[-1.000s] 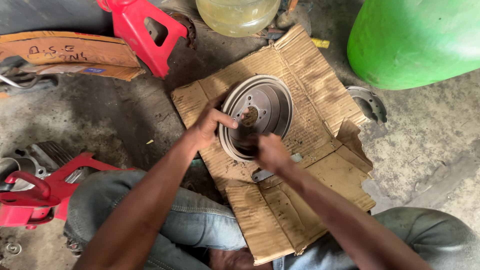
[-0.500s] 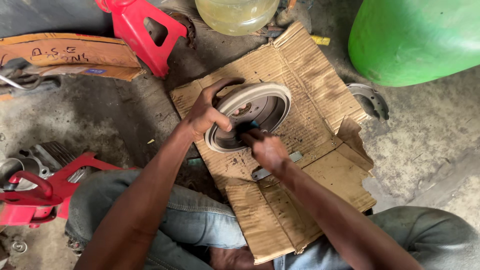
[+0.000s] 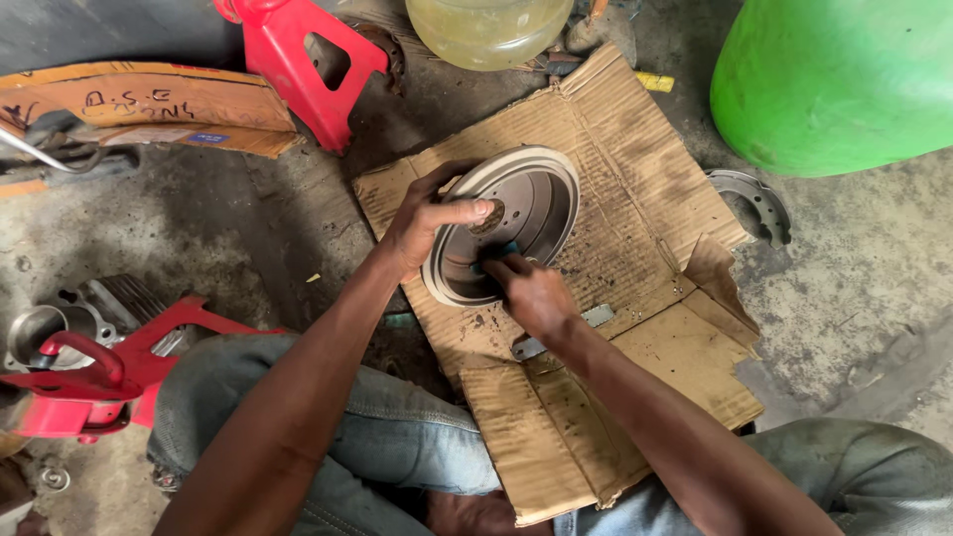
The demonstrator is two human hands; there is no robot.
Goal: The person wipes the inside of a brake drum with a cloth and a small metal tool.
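Gripping the near rim of a round grey metal brake drum [image 3: 526, 213], the left hand [image 3: 427, 223] has its fingers curled over the drum's left edge while the thumb [image 3: 467, 209] stretches across the open face toward the rusty centre hub. The drum is tipped up on edge, leaning away from those fingers, with its hollow side turned to the person and its lower rim resting on a flattened sheet of brown corrugated cardboard [image 3: 635, 199].

The right hand [image 3: 531, 293] sits just below the left thumb, its fingers bunched closed and pressed inside the drum's lower wall; something small and dark bluish shows at the fingertips, but what it is cannot be told. Just behind the right hand's knuckles a flat grey metal strip [image 3: 596, 320] lies on the cardboard.

Beyond the fingers, past the drum's far rim, open cardboard runs to its torn, ragged edge. To the right of the hands there is more bare cardboard, then a curved grey metal brake shoe [image 3: 759, 203] on the concrete floor [image 3: 874, 288], well apart, near a large green plastic drum [image 3: 844, 79]. To the left of the left hand the cardboard ends close by, giving way to bare floor. Farther off stand a red metal stand [image 3: 298, 60] and a yellowish translucent plastic container [image 3: 491, 30]. The person's jeans-clad legs [image 3: 397, 437] close in the near side.
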